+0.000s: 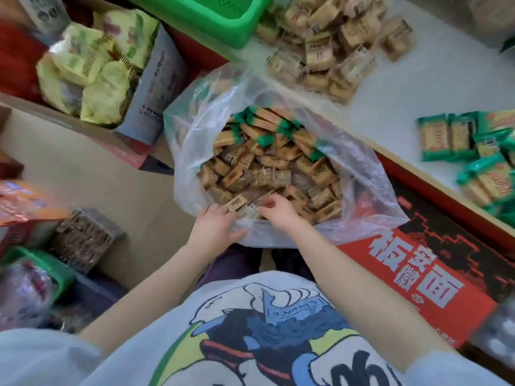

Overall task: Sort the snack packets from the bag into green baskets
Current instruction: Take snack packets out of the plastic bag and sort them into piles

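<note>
A clear plastic bag (359, 174) stands open on the floor in front of me, full of small brown snack packets (267, 174), with green-ended packets (267, 126) at its far side. My left hand (216, 227) grips the bag's near rim, fingers inside and thumb outside. My right hand (280, 210) is inside the near edge, its fingers curled round a brown packet among the heap. A green basket (223, 20) sits at the top, at the edge of the white table (418, 87).
On the table lie a pile of brown packets (334, 45) and a group of green packets (473, 151). A carton of yellow-green packets (89, 73) stands at the upper left. A red carton (404, 274) is at my right, another green basket (55, 266) at the lower left.
</note>
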Action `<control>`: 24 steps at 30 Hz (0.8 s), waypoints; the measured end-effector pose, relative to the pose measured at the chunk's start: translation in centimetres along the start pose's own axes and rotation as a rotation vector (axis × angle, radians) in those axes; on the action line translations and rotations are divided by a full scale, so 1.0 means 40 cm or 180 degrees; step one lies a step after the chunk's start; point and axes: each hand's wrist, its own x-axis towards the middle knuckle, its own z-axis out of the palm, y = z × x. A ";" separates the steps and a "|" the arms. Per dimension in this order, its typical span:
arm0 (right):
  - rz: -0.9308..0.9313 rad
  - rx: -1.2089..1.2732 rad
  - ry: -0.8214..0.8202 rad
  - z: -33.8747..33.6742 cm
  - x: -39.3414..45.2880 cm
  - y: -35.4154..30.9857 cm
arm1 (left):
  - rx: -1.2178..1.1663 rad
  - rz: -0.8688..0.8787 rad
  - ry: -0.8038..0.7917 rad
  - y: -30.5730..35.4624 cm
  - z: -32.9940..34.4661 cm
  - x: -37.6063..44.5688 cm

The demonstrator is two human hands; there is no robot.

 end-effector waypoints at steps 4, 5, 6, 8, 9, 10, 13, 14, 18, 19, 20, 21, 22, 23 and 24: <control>0.0074 -0.1178 0.0072 0.037 0.044 -0.015 | -0.0167 -0.0040 0.0133 -0.026 0.015 0.000; 0.0092 -0.1539 0.0053 0.043 0.051 -0.023 | -0.0192 -0.0035 0.0166 -0.032 0.019 -0.001; 0.0137 -0.1797 0.0014 0.048 0.055 -0.034 | -0.0210 -0.0015 0.0198 -0.037 0.024 -0.004; 0.0211 -0.2094 -0.0146 0.056 0.060 -0.054 | -0.0224 0.0015 0.0231 -0.044 0.032 -0.008; 0.0222 -0.2183 -0.0214 0.060 0.061 -0.061 | -0.0244 0.0019 0.0225 -0.046 0.034 -0.009; 0.0210 -0.2251 -0.0240 0.062 0.061 -0.066 | -0.0274 0.0020 0.0223 -0.048 0.036 -0.010; 0.0177 -0.2396 -0.0272 0.065 0.054 -0.078 | -0.0402 0.0011 0.0244 -0.051 0.038 -0.013; 0.0201 -0.2374 -0.0334 0.066 0.056 -0.080 | -0.0435 -0.0001 0.0243 -0.053 0.038 -0.014; 0.0172 -0.1622 -0.0432 0.032 0.061 -0.078 | -0.0450 -0.0020 0.0213 -0.054 0.039 -0.013; 0.0160 -0.1276 -0.0329 0.013 0.056 -0.077 | -0.0456 -0.0035 0.0171 -0.053 0.036 -0.012; 0.0150 -0.0901 -0.0167 -0.010 0.046 -0.076 | -0.0476 -0.0048 0.0133 -0.053 0.033 -0.010; 0.0137 -0.0484 0.0008 -0.035 0.034 -0.074 | -0.0503 -0.0054 0.0110 -0.049 0.025 -0.007; 0.0125 -0.0042 0.0149 -0.062 0.018 -0.074 | -0.0562 -0.0051 0.0090 -0.042 0.015 -0.002; 0.0114 0.0405 0.0217 -0.091 0.004 -0.074 | -0.0682 -0.0054 0.0082 -0.029 -0.003 0.004; 0.0072 0.0783 0.0236 -0.121 -0.017 -0.081 | -0.0901 -0.0078 0.0097 -0.010 -0.025 0.013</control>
